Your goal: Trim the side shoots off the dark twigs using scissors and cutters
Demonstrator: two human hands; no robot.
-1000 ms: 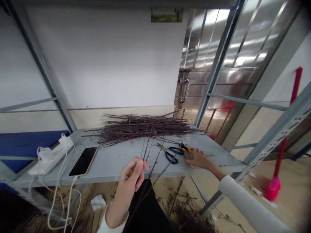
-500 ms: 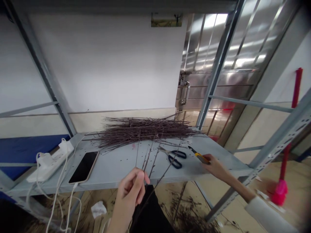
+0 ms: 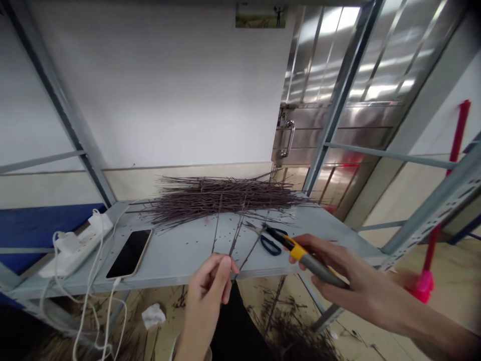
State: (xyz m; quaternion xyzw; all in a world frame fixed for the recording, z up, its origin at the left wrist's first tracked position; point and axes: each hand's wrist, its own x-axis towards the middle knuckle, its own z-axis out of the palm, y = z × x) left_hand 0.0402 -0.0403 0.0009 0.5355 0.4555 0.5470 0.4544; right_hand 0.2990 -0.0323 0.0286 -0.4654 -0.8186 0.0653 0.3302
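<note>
Since half a second ago the right hand (image 3: 349, 286) has been drawn in from the right part of the grey metal shelf (image 3: 180, 250) towards the front edge, and the yellow-and-grey tool (image 3: 310, 260) has been lifted off the shelf with it; the left hand (image 3: 208, 291) has been kept at the front edge. Along the shelf's back edge a wide pile of dark twigs (image 3: 225, 197) is heaped, its stems laid lengthwise. The right forearm is stretched in from the lower right, palm turned inward; its fingers are wrapped round the tool's grey handle with the thumb on top, so the dark tip is aimed up and left, just above the front edge. The left hand is raised from below, wrist straight. Its thumb and forefinger are pinched shut on a few thin twigs (image 3: 235, 238), the other fingers curled loosely behind, and the twigs are fanned upward over the shelf towards the pile. A dark phone (image 3: 130, 252) is laid face up near the front left corner, with a white cable led off its lower end. A white power strip (image 3: 73, 248) is set at the left edge. Blue-handled scissors (image 3: 271, 244) are left on the shelf between the held twigs and the tool's tip. A small picture (image 3: 260, 15) is fixed high on the wall; any writing on it cannot be read.
</note>
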